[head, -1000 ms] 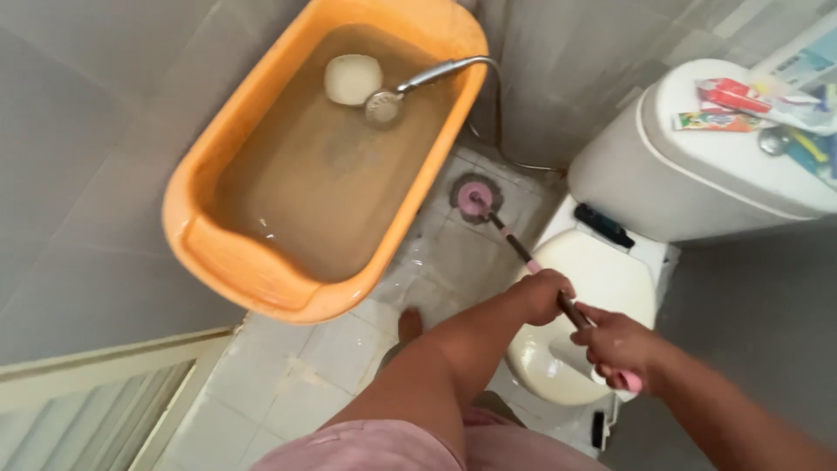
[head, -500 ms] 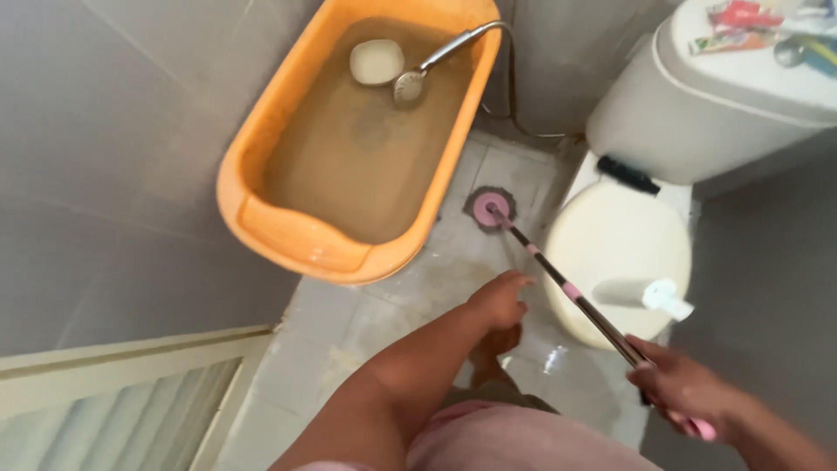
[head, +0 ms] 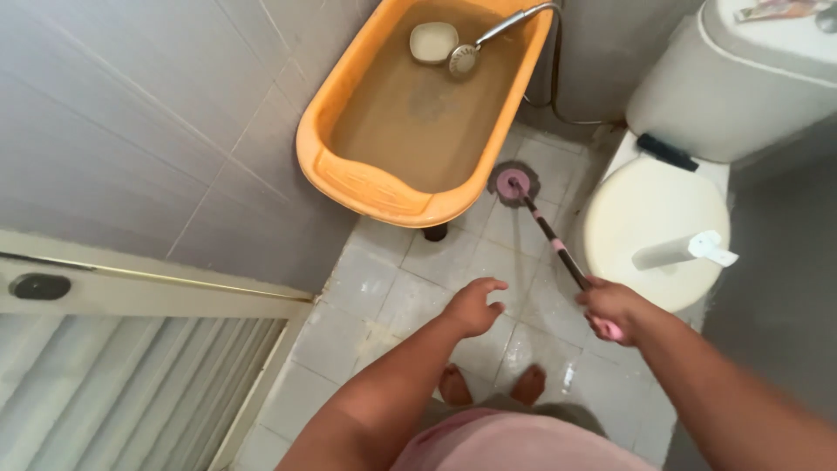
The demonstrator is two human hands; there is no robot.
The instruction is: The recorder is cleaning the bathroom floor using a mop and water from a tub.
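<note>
My right hand (head: 612,308) grips the pink end of a long-handled scrub brush (head: 551,237). Its round pink and grey head (head: 513,184) rests on the wet tiled floor (head: 418,288) between the orange tub and the toilet. My left hand (head: 475,305) hangs free over the floor with its fingers spread, holding nothing. My two bare feet (head: 488,385) stand on the tiles below the hands.
An orange tub (head: 366,187) of murky water holds a shower head (head: 465,58) and a white dish (head: 433,42). A white toilet (head: 649,218) with closed lid carries a spray bottle (head: 684,250). Its cistern (head: 741,78) stands behind. A door (head: 131,366) is at the left.
My left hand has let go of the brush handle and moved away to the left. The right hand keeps the handle, and the view has shifted so the tub and toilet sit higher.
</note>
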